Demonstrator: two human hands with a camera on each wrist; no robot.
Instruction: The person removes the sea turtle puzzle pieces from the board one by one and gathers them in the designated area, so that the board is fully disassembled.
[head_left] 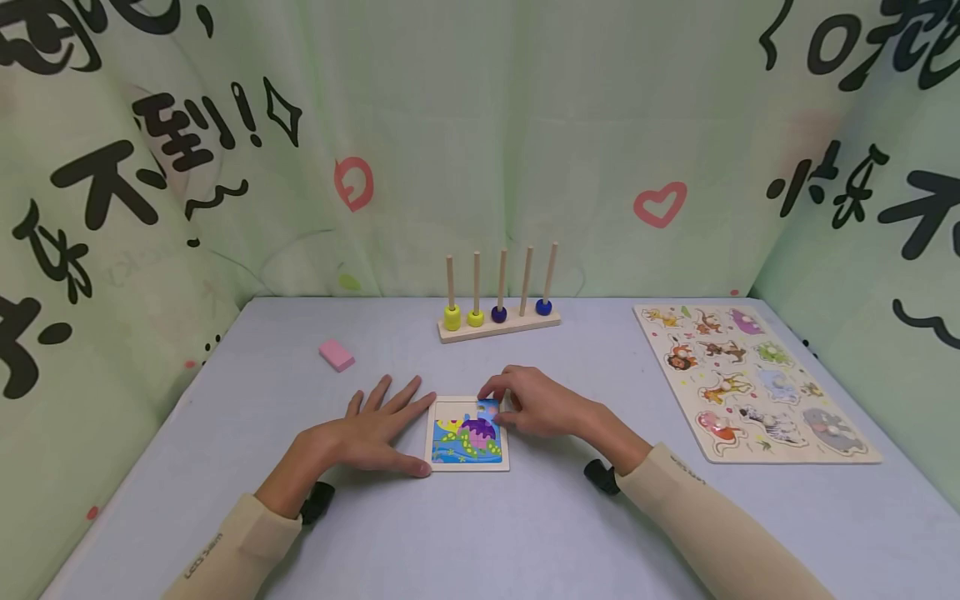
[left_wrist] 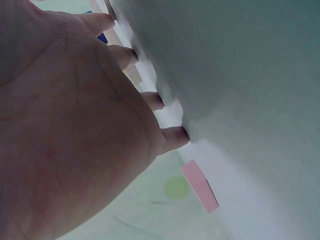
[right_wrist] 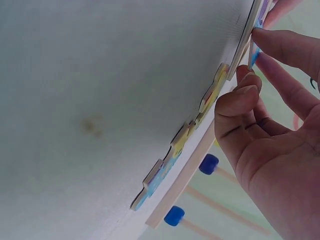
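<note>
A small wooden jigsaw puzzle tray [head_left: 468, 467] lies on the table, its colourful picture partly filled, with bare wood at the upper left. My left hand [head_left: 378, 433] is spread flat at its left side, fingers straight, with thumb and index finger touching the frame's edge. At the tray's upper right corner my right hand [head_left: 543, 404] pinches a light blue puzzle piece [right_wrist: 254, 57] between thumb and finger. That piece is tilted in the right wrist view and mostly covered by fingers in the head view. Several loose puzzle pieces [right_wrist: 179, 142] show in the right wrist view.
Behind the tray stands a wooden peg rack [head_left: 498, 327] with yellow and blue beads. A pink block [head_left: 337, 355] lies at the left. On the right is a wooden animal puzzle board [head_left: 697, 392]. Curtains [head_left: 585, 125] enclose the white table [head_left: 465, 542] at back and sides.
</note>
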